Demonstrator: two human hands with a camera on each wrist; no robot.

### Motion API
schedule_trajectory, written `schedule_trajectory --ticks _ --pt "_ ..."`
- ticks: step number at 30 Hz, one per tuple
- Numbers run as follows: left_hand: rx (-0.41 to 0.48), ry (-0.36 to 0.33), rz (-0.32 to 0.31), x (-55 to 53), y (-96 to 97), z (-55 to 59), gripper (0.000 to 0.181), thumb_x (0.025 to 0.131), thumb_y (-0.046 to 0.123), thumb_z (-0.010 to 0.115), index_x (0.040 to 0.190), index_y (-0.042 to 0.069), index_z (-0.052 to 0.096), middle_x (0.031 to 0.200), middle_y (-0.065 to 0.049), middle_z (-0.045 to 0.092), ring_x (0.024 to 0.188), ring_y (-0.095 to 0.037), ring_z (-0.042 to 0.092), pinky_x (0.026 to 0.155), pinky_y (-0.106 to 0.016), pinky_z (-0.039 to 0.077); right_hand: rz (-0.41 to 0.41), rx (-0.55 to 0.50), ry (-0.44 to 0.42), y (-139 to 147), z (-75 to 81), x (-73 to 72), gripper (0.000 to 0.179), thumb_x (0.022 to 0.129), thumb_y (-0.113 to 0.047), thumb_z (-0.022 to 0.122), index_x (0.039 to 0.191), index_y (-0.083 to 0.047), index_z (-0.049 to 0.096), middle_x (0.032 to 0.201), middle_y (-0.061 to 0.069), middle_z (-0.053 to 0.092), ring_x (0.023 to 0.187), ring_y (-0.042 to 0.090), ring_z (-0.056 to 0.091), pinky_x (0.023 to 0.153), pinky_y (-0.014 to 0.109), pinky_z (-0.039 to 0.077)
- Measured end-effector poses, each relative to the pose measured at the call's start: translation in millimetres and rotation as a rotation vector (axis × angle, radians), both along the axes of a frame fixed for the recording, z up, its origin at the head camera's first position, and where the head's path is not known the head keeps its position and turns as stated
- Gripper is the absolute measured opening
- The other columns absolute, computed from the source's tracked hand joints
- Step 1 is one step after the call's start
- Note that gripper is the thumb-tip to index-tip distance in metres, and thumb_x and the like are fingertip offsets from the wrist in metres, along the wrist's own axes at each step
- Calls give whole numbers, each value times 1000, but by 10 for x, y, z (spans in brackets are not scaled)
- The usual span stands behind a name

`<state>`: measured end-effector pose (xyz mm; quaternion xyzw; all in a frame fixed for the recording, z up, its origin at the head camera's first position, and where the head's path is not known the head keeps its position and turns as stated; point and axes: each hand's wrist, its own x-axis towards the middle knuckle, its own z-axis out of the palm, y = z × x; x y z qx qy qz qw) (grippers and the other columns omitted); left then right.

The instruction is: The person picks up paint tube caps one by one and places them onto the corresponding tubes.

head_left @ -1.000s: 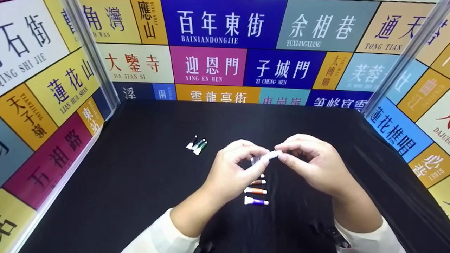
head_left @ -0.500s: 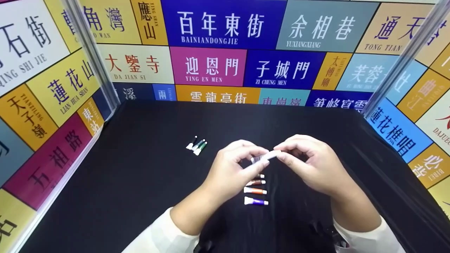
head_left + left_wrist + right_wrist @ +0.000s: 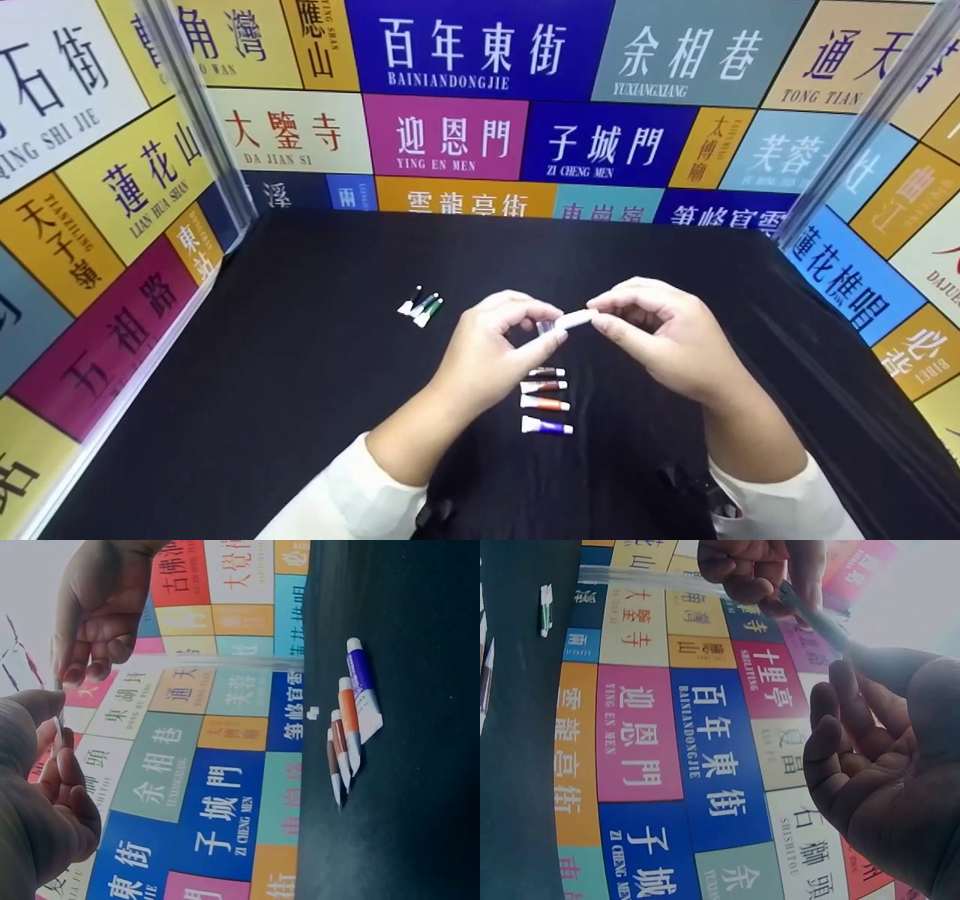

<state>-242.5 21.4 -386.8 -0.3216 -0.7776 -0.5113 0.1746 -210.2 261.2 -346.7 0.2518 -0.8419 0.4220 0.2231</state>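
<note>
In the head view a small white paint tube (image 3: 575,319) is held above the black table between both hands. My left hand (image 3: 491,349) pinches its flat end between thumb and fingers. My right hand (image 3: 671,341) pinches the other end, and the fingertips hide that tip. In the right wrist view the tube (image 3: 823,624) spans the gap between the hands at a slant. Below the left hand lie a dark brown tube (image 3: 551,372), a red-brown tube (image 3: 544,386), an orange tube (image 3: 547,403) and a purple tube (image 3: 553,428), roughly in a column.
Further left on the black cloth (image 3: 300,375) lies a group of three tubes, among them a black tube (image 3: 412,298) and a green tube (image 3: 430,312). Panels with printed street names (image 3: 480,56) enclose the table at the back and both sides.
Both hands have risen slightly with the white tube. The left fingertips have shifted a little left along it, so more of its middle shows. The tubes on the cloth have stayed put.
</note>
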Motion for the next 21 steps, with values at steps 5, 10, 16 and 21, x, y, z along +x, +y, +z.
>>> schedule_trajectory --ticks 5,10,16,21 --pt "-47 -25 28 -107 18 -103 14 94 24 84 107 20 83 101 2 79 94 -17 70 83 -26 56 -94 -17 -56 91 1 -68 19 93 -7 82 104 -22 84 92 -4 75 65 13 59 57 21 48" --pt "-109 -92 57 -205 47 -243 13 93 25 84 106 21 84 99 1 79 92 -13 68 83 -27 55 -158 -14 -124 153 -33 -159 13 97 -14 80 107 -21 83 97 -6 77 71 13 63 63 19 52" --pt "-195 -203 77 -350 82 -404 13 93 27 84 104 21 84 100 1 80 94 -16 69 86 -30 56 -188 -11 -163 202 -86 -260 12 98 -17 79 109 -17 83 96 -18 75 75 9 67 67 17 55" --pt "-265 -301 74 -497 128 -543 12 93 27 83 102 21 85 95 1 79 90 -17 69 82 -30 54 -211 -47 -210 283 -116 -371 18 98 -21 79 112 -11 82 91 -22 75 75 7 67 65 18 53"
